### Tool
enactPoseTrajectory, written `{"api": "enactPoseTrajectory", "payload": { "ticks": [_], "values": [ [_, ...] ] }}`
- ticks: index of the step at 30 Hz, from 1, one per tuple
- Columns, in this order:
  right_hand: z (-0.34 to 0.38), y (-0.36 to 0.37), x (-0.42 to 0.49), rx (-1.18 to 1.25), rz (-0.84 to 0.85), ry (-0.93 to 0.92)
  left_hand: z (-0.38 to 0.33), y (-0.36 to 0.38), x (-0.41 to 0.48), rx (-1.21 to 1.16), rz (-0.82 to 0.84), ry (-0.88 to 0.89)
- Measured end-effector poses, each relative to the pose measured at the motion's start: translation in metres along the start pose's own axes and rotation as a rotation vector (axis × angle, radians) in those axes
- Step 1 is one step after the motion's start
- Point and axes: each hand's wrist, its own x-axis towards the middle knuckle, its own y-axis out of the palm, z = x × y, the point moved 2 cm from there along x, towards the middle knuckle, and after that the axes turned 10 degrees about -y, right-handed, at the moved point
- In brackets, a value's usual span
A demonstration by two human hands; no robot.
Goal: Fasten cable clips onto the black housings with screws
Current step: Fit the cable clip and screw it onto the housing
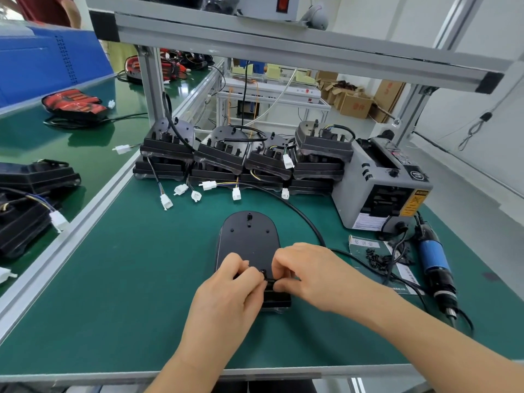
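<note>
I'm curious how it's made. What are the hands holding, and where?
The left hand and right hand pinch a small black clip by its sides, on the housing's near end.

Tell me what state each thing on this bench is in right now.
Black housing: lying flat on the green mat.
Cable clip: at the housing's near end, pinched between both hands.
Left hand: fingers curled, pinching the clip.
Right hand: fingers curled, pinching the clip.
Screwdriver: lying on the mat, unheld.
Screws: loose pile on a paper sheet.
Other housings: stacked at the back, wires hanging out.
</note>
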Motion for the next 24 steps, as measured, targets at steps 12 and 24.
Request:
{"api": "enactPoseTrajectory", "payload": {
  "ticks": [12,24],
  "values": [
    [-0.042,-0.038,-0.060,0.060,-0.168,0.516,-0.006,-0.004,-0.002,0.015,0.020,-0.033],
    [-0.191,-0.045,-0.136,-0.207,0.220,1.260,-0.009,-0.008,-0.002,-0.006,0.009,-0.019]
  ]
}}
